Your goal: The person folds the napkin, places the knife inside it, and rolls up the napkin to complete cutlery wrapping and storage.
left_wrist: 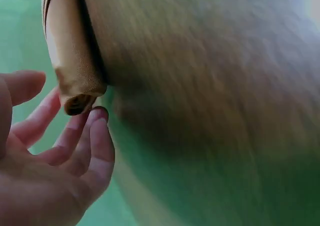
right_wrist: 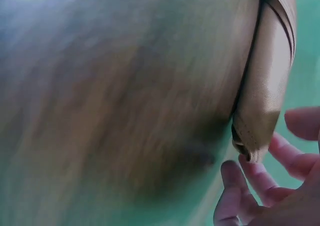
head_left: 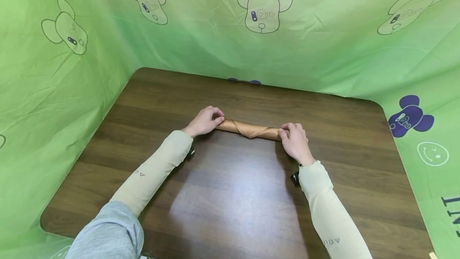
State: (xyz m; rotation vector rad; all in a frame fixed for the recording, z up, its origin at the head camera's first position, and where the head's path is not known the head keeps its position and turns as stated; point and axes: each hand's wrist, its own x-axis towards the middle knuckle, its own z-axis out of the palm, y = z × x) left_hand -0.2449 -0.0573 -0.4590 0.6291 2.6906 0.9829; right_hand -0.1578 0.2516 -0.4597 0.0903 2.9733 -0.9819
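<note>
A copper-brown satin cloth (head_left: 244, 128), rolled into a tube, lies crosswise on the table (head_left: 233, 195). A loose pointed flap hangs at the middle of its near side. My left hand (head_left: 205, 122) holds the left end of the roll, thumb on the near side. At the other end, my right hand (head_left: 295, 141) holds it the same way. In the left wrist view the coiled open end of the cloth (left_wrist: 75, 61) shows beside bent fingers. The right wrist view has the cloth (right_wrist: 262, 86) with bent fingertips at its tip.
Green fabric (head_left: 201, 43) printed with bear heads hangs behind the table and at both sides. Brown wood grain and rounded corners mark the tabletop. A bright light reflection (head_left: 248, 187) falls between my forearms. Small dark wrist devices (head_left: 295, 179) sit under both wrists.
</note>
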